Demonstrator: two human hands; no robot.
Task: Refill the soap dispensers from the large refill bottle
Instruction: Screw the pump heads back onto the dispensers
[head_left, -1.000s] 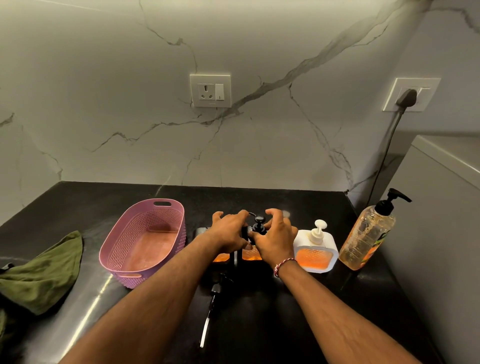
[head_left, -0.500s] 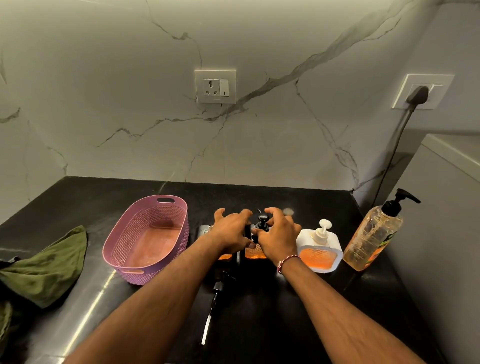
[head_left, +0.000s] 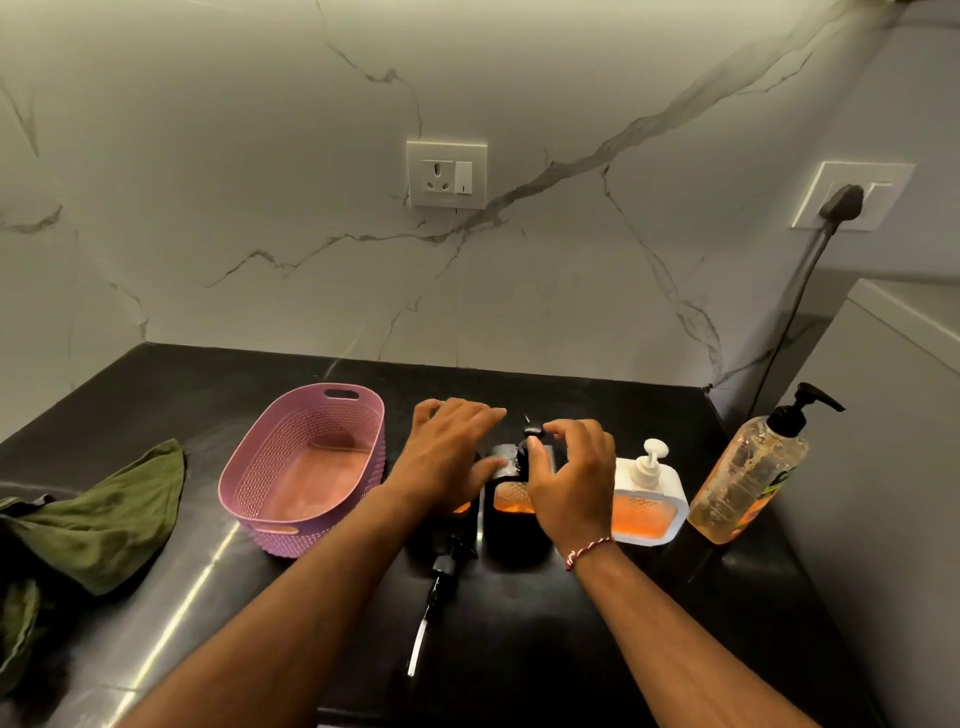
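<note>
Two black dispensers stand side by side at the counter's middle. The right one (head_left: 511, 503) shows orange soap and carries a black pump head (head_left: 532, 431). My right hand (head_left: 571, 478) curls around that pump, index tip and thumb touching it. My left hand (head_left: 447, 452) hovers with fingers spread over the left black dispenser (head_left: 462, 507), hiding most of it; its thumb is by the other dispenser's top. A loose black pump with its tube (head_left: 439, 577) lies in front. Further right are a white dispenser (head_left: 647, 506) and the large clear refill bottle (head_left: 748, 467), upright with its pump on.
A pink perforated basket (head_left: 306, 462) sits to the left of the dispensers. A green cloth (head_left: 98, 514) lies at the far left. A grey appliance (head_left: 893, 441) borders the counter on the right, with a plugged cord (head_left: 789, 322) behind the refill bottle. The marble wall backs the black counter (head_left: 519, 649).
Both hands were clasped close around the black pump. Now my left hand has lifted off with its fingers spread, and my right hand has loosened to fingertips on the pump.
</note>
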